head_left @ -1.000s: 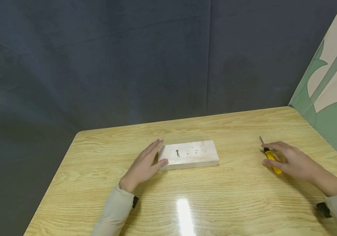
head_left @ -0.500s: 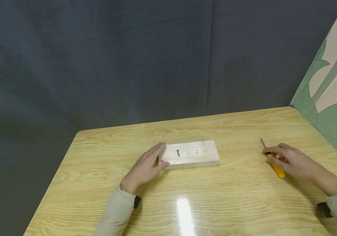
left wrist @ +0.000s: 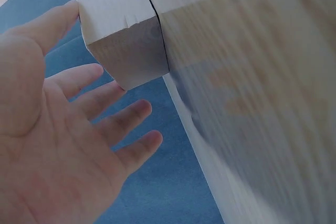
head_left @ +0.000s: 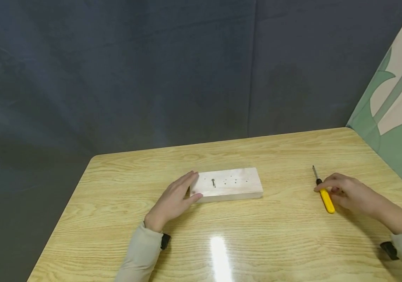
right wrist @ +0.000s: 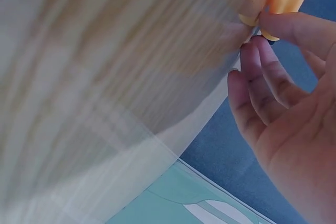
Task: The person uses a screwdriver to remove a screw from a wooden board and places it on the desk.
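Note:
A pale wooden block (head_left: pixel 232 190) with several small holes lies on the table, its left end at my left hand (head_left: pixel 173 200). In the left wrist view, the thumb tip touches one edge of the block's end (left wrist: pixel 128 51); the other fingers (left wrist: pixel 139 109) are spread and fairly straight. A small screw (head_left: pixel 213 183) shows on the block's top. To the right, my right hand (head_left: pixel 350 196) pinches a yellow-handled screwdriver (head_left: pixel 327 201) around its black neck, its shaft directed away from me. Thumb and fingertips meet near the neck in the right wrist view, low over the table.
The wood-grain table (head_left: pixel 274 235) ends at a dark blue curtain (head_left: pixel 172 78) behind. A green and cream patterned panel (head_left: pixel 401 137) borders its right side. Both sleeves carry a black wrist piece, such as the left one (head_left: pixel 165 241).
The screwdriver has turned slightly, its handle end swinging left, and my right index finger now lies across its neck. My left hand has settled slightly further onto the block's end.

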Motion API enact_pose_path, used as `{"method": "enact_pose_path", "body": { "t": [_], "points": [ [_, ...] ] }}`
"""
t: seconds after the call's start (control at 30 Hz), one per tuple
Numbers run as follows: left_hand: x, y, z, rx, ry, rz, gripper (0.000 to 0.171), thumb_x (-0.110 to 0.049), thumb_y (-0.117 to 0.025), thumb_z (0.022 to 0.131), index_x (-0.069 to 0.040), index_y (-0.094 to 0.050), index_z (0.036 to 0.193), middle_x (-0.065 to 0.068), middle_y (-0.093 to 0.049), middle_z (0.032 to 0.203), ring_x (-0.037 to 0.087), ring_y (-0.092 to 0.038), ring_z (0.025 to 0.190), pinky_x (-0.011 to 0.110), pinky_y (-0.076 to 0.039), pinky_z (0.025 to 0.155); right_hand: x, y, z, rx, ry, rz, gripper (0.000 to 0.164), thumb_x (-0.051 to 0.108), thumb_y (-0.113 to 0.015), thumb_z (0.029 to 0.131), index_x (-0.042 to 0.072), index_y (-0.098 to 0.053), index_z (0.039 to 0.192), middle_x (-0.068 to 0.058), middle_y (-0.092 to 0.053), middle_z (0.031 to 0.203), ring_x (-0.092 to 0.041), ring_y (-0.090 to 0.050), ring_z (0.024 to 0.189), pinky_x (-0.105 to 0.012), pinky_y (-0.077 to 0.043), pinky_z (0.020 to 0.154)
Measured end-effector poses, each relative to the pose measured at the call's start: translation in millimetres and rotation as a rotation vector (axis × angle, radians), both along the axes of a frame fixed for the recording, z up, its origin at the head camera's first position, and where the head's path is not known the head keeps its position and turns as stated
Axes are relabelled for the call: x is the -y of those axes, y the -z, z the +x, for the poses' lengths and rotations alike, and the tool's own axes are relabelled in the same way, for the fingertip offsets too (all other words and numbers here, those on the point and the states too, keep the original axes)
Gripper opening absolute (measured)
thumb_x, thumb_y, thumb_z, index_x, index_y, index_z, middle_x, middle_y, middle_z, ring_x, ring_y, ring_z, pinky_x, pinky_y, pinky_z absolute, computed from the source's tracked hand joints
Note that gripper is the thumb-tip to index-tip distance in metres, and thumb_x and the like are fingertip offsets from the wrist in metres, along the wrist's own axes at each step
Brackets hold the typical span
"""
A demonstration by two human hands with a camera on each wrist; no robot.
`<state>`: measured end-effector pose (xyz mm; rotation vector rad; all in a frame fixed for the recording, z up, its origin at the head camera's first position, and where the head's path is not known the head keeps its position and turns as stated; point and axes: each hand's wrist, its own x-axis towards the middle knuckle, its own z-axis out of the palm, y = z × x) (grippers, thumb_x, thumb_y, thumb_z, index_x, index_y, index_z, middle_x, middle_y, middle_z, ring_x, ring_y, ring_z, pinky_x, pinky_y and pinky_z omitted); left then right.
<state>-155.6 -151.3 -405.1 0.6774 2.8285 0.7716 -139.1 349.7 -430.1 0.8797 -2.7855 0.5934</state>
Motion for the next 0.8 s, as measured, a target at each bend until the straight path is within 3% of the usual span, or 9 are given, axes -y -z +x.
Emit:
{"method": "enact_pose_path", "body": {
  "t": [0.23, 0.37, 0.47, 0.67, 0.8],
  "points": [
    [0.7, 1.5, 0.2, 0.0, 0.003, 0.008, 0.069, -0.047, -0.052, 0.101, -0.014, -0.029, 0.157, 0.011, -0.026, 0.164, 0.027, -0.026, 0.152, 0.05, -0.024, 0.124, 3.7, 3.2, -1.2, -0.105, 0.0, 0.008, 0.05, -0.015, -0.083, 0.06, 0.021, -0.076, 0.094, -0.011, -0.058, 0.111, 0.014, -0.036, 0.104, -0.015, -0.048, 0.062],
    [1.4, 1.2, 0.5, -0.001, 0.001, 0.007, 0.069, -0.048, -0.052, 0.101, -0.014, -0.029, 0.157, 0.011, -0.026, 0.164, 0.027, -0.026, 0.151, 0.05, -0.025, 0.123, 7.1, 3.1, -2.5, -0.152, -0.03, 0.011, 0.055, -0.016, -0.085, 0.055, 0.024, -0.076, 0.092, -0.009, -0.058, 0.114, 0.003, -0.048, 0.101, -0.014, -0.048, 0.062],
    [2.1, 1.6, 0.6, 0.005, -0.003, 0.006, 0.069, -0.048, -0.051, 0.101, -0.015, -0.029, 0.157, 0.01, -0.026, 0.164, 0.027, -0.026, 0.152, 0.05, -0.025, 0.123, 8.7, 3.6, -3.9, -0.151, -0.059, 0.01, 0.057, -0.017, -0.086, 0.053, 0.024, -0.077, 0.091, -0.009, -0.06, 0.114, 0.001, -0.052, 0.103, -0.009, -0.047, 0.065],
    [2.7, 2.3, -0.2, 0.026, -0.009, -0.001, 0.07, -0.05, -0.05, 0.101, -0.017, -0.027, 0.158, 0.008, -0.024, 0.165, 0.024, -0.024, 0.152, 0.048, -0.024, 0.124, 8.1, 4.2, -4.1, -0.066, -0.087, -0.017, 0.049, -0.015, -0.083, 0.06, 0.021, -0.077, 0.092, -0.01, -0.068, 0.108, 0.016, -0.046, 0.11, 0.003, -0.04, 0.077],
    [1.9, 2.4, -0.7, 0.023, -0.007, 0.002, 0.07, -0.05, -0.051, 0.101, -0.017, -0.027, 0.158, 0.009, -0.025, 0.165, 0.025, -0.025, 0.152, 0.049, -0.024, 0.124, 7.1, 5.0, -4.9, -0.095, -0.106, -0.01, 0.047, -0.015, -0.083, 0.06, 0.019, -0.077, 0.093, -0.007, -0.068, 0.103, 0.008, -0.055, 0.101, 0.003, -0.041, 0.076]
  ]
}}
